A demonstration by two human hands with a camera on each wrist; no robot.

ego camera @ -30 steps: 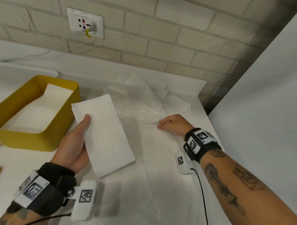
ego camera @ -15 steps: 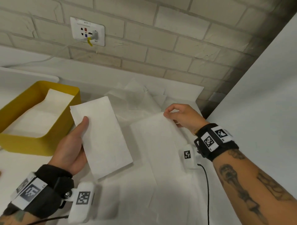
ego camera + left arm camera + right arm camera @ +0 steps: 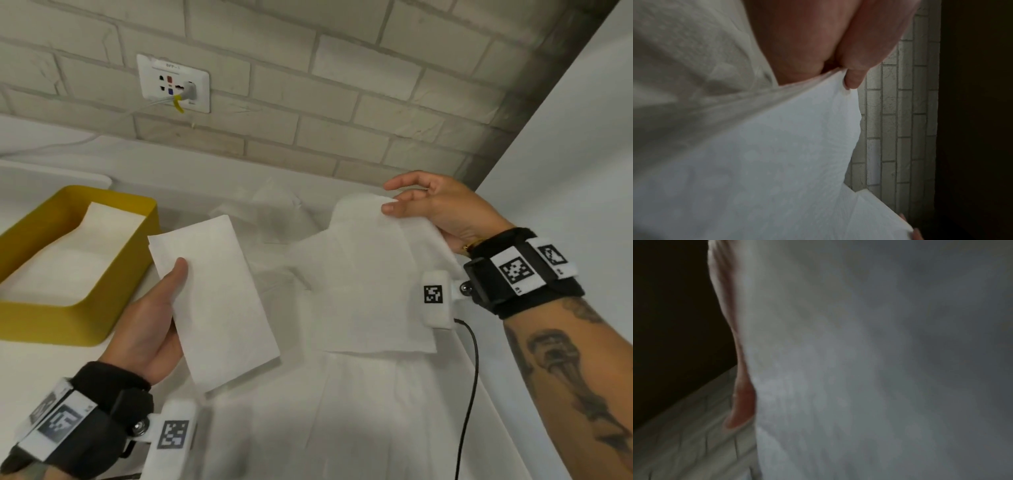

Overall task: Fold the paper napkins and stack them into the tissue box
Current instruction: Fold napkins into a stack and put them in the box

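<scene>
Head view. Left hand point(image 3: 147, 329) held a folded napkin point(image 3: 219, 301) above the tabletop point(image 3: 376, 428), thumb on top and fingers curled beneath, just right of the yellow tissue box point(image 3: 85, 308). The box sat at the left and already contained folded napkins point(image 3: 68, 260). Right hand point(image 3: 445, 212) pinched the far corner of an unfolded napkin point(image 3: 363, 284) and held it lifted, the sheet hanging toward the near side. More loose napkins point(image 3: 274, 212) lay on the tabletop behind, toward the brick wall point(image 3: 342, 102). A wall socket point(image 3: 173, 84) carried a small label, too blurred to read. The wrist bands showed black-and-white square marker patterns; no brand name was legible.

Left wrist view. Thumb and fingers point(image 3: 854, 79) gripped the folded napkin's edge; bricks showed behind.

Right wrist view. Heavily blurred. The white sheet filled most of the picture, with one finger point(image 3: 742, 402) along its edge. The grip could not be judged here.

Risks, as judged. With both hands occupied, the folded napkin could spring open or slip before reaching the box, because it is held only along one side. The hanging sheet is thin and could tear at the pinched corner, or drag the loose napkins out of place.
</scene>
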